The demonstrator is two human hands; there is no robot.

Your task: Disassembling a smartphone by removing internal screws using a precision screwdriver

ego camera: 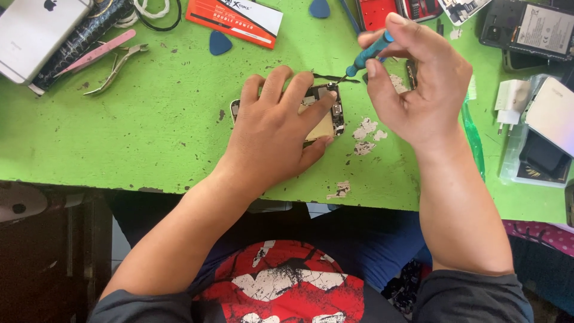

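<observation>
1. Head view: the left hand (272,128) lies flat, fingers spread, pressing an opened grey smartphone with exposed circuitry (326,113) onto the chipped green wooden table (149,131); it clasps nothing.
2. The right hand (418,84) pinches a slim blue-handled screwdriver (368,55) between thumb and fingertips; its tip meets the phone's top corner.
3. Steel nippers (116,66) and a blue triangular pick (219,43) lie well apart, upper left.

The table (149,137) is showing matt green paint, chipping to pale rough patches; the screwdriver (368,54) is wearing a smooth teal plastic handle; the cutters (116,67) are gleaming as bare metal; the opened phone (332,113) is exposing metal parts
</observation>
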